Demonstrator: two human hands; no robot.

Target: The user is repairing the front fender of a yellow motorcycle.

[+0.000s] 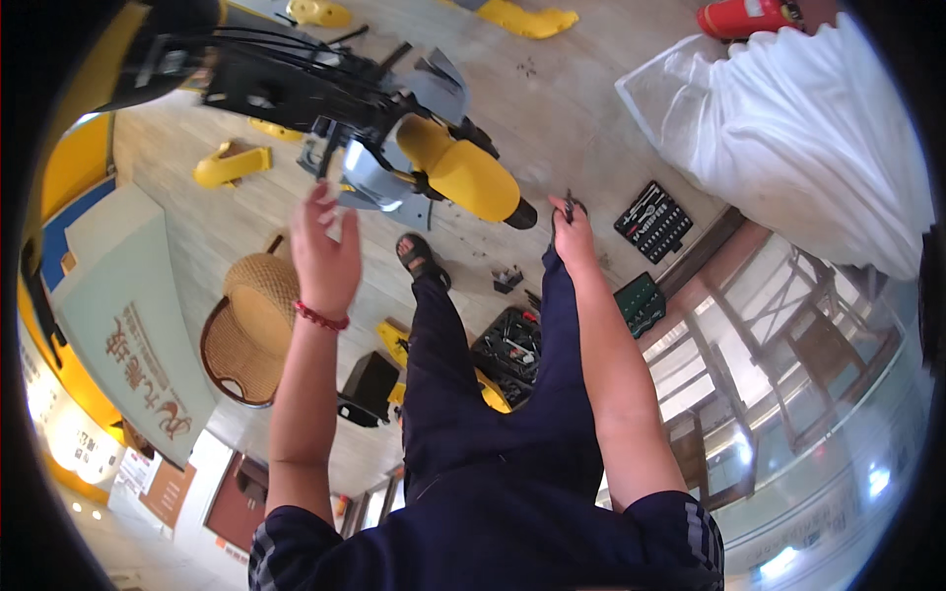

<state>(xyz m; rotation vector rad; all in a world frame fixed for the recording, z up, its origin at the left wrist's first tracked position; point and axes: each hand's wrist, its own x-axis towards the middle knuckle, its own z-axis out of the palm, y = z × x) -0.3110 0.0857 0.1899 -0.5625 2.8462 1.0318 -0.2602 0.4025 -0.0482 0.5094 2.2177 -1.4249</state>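
In front of me stands a partly stripped motorcycle point(286, 89), its black frame and cables bare, with a yellow mudguard point(473, 179) and grey-blue panels point(376, 175) at its end. My left hand point(327, 246), a red bead bracelet at the wrist, is raised beside the panels. Its thumb is apart from the fingers, whose tips reach a dark lever-like part point(329, 153); whether they touch it I cannot tell. To the right of the mudguard, my right hand point(574, 238) is closed on a small dark tool point(569, 205) whose kind is unclear.
Yellow body panels point(233, 164) lie on the floor. On the right are a socket set point(653, 221), a green case point(641, 303), a white cloth point(778, 148) and a red fire extinguisher point(749, 17). A toolbox point(508, 347) sits between my legs; a wicker chair point(254, 320) stands left.
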